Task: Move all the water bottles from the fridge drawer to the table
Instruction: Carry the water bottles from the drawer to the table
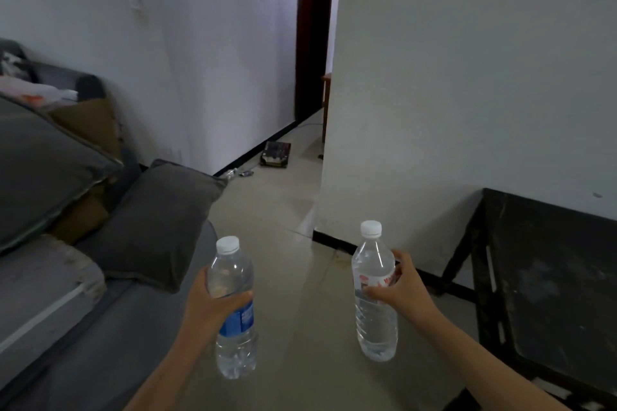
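I am carrying two water bottles, and I am judging both to be rather heavy, because they are looking full almost to the neck. The thin plastic is probably giving a little under pressure and may be slippery if it is cold and wet. So I am taking each one around the middle, near the label.

My left hand (213, 305) is wrapping its fingers (235, 299) around the blue-label bottle (236, 327). My right hand (405, 290) is gripping the red-label bottle (375, 317), thumb and fingers curled around it.

Both bottles are looking clear, with white caps. I am holding them nearly upright in the air above the floor (300, 277), between the sofa (100, 344) and the dark bench (551, 277) on my right.
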`<state>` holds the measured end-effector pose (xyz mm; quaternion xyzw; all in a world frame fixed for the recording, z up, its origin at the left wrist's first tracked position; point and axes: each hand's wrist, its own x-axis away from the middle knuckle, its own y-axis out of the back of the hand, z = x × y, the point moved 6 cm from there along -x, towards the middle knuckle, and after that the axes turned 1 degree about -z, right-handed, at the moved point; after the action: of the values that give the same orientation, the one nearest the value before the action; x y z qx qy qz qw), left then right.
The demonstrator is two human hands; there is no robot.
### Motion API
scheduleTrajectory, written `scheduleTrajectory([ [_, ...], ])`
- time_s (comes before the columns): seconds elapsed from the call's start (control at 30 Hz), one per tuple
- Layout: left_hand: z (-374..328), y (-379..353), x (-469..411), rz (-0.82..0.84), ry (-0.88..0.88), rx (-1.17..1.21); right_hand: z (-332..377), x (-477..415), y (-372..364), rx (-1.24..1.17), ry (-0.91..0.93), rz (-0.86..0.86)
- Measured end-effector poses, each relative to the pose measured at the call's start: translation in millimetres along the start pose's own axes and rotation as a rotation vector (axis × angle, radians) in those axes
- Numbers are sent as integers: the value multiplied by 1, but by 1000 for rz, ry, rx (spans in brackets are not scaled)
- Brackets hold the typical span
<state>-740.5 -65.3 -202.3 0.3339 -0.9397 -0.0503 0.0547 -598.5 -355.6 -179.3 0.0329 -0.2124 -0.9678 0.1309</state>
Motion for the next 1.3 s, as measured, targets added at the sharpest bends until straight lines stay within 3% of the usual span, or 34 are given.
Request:
scheduleTrajectory([
  [0.23, -40, -8, -162, 79, -135, -63, 19, -107, -16, 23, -40, -158],
  [0.53, -45, -80, -267, 267, -116, -79, 29, -166, -8, 10, -105, -292],
  [0.83, -53, -263, -310, 552, -119, -46, -25, -204, 88, 80, -207, -482],
  [1.07, -101, -385, -337, 605, -210, -19, -54, -257, 178, 72, -229, -562],
  [1.3, -101, -468, -362, 650, -189, 0, -89, -298, 221, 43, -291, -603],
])
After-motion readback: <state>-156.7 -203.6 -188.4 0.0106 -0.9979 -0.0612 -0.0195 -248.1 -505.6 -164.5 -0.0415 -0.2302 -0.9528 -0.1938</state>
